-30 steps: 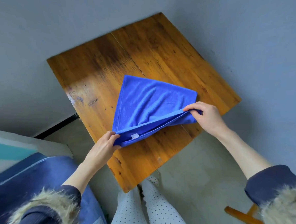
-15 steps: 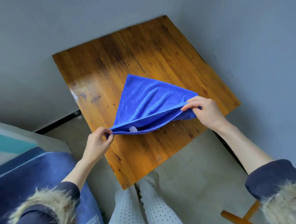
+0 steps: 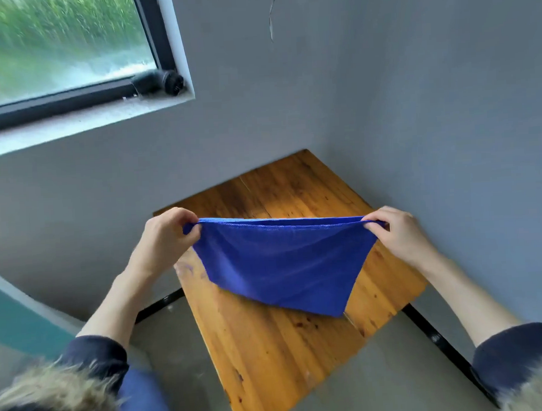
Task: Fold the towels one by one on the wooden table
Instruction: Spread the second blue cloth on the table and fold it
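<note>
Above the wooden bench, centre of view: one blue towel, microfibre by the look of its nap, folded double, held up in the air by its top edge. Top edge drawn nearly level and taut between two hands; two layers show along that edge. Lower body hangs slack to a point at about 5 o'clock; whether that point touches the bench top cannot be told.

Left hand, at 9 o'clock of the towel: grip closed on the towel's left top corner, thumb and curled fingers pinching the cloth. Forearm bare, dark sleeve pushed up, fur trim at the lower left edge.

Right hand, at 3 o'clock of the towel: grip closed on the right top corner, fingertips pinching the hem, knuckles toward the wall. Forearm bare, dark sleeve and fur trim at the lower right edge.

Bench: plank top, amber varnish, dark stains and small spots, set into the corner of two grey walls.

Window, at 11 o'clock: dark frame, pale sill, blurred green outside. Dark cylindrical object lying on the sill at the frame's lower right corner; kind not discernible.

Floor: grey concrete, black skirting along the wall foot.
</note>
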Tool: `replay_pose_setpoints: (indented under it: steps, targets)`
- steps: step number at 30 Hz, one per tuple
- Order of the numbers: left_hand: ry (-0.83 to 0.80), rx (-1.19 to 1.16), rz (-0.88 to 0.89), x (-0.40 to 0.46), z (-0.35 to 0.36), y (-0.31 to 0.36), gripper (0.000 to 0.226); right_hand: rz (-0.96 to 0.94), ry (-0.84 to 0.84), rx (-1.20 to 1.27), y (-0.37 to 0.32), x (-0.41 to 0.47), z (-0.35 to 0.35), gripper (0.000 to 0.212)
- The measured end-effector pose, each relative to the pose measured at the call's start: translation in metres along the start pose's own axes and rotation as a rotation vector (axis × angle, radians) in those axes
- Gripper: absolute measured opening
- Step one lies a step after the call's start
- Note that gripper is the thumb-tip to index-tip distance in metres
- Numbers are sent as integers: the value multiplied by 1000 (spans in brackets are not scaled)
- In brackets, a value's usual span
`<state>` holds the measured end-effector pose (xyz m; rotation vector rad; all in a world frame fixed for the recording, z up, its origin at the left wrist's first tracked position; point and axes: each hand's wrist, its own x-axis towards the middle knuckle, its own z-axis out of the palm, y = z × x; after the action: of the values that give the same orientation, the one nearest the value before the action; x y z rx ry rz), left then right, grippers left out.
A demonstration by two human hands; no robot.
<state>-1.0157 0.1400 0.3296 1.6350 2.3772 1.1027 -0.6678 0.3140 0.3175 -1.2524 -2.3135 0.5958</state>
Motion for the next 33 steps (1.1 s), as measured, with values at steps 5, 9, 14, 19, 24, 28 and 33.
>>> replay_pose_setpoints:
  steps: [5, 9, 14, 19, 24, 28, 33]
  targets:
    - [-14, 99, 71, 22, -39, 12, 3, 5, 112, 126, -24, 23, -29, 11]
    - [-14, 95, 88, 31, -55, 15, 6, 143, 152, 507, -41, 37, -43, 12]
    - [-129, 110, 196, 31, -66, 24, 13, 270, 209, 922, -52, 52, -52, 12]
    - [-271, 222, 222, 33, -54, 35, 32, 296, 290, 1026, -55, 69, -56, 14]
    - [-139, 239, 375, 31, -53, 31, 22, 284, 325, 1046, -52, 76, -54, 14]
    - [6, 52, 252, 43, -52, 26, 18, 260, 294, 1009, -49, 77, -56, 11]
    - [65, -382, 30, 54, -57, 29, 28, 287, 270, 1166, -49, 78, -59, 7]
